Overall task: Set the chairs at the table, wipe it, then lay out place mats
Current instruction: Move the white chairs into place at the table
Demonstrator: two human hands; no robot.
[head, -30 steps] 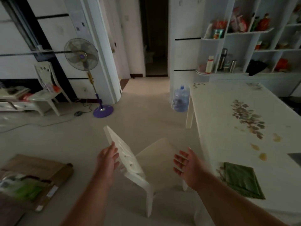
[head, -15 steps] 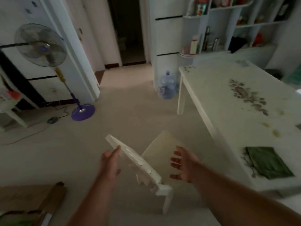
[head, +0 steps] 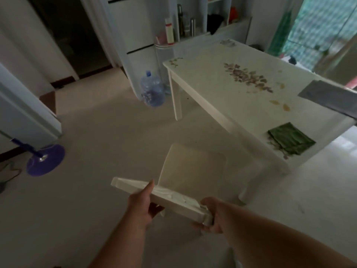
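Observation:
A white plastic chair (head: 193, 171) stands on the floor just left of the white table (head: 222, 88), its seat facing the table's long side. My left hand (head: 143, 206) grips the middle of the chair's backrest top. My right hand (head: 214, 215) is closed on the backrest's right end. A folded green cloth (head: 290, 141) lies near the table's near corner. A grey mat (head: 328, 97) rests at the table's right edge. A leaf pattern and some yellowish spots mark the tabletop.
A blue water jug (head: 152, 89) stands by the table's far leg. A fan's purple base (head: 45, 159) sits on the floor at left. White shelving (head: 193, 20) with bottles stands behind the table, a dark doorway to its left.
Both hands, open beside the chair before, have closed on its backrest. The chair has turned so its seat faces the table, and my view has swung right.

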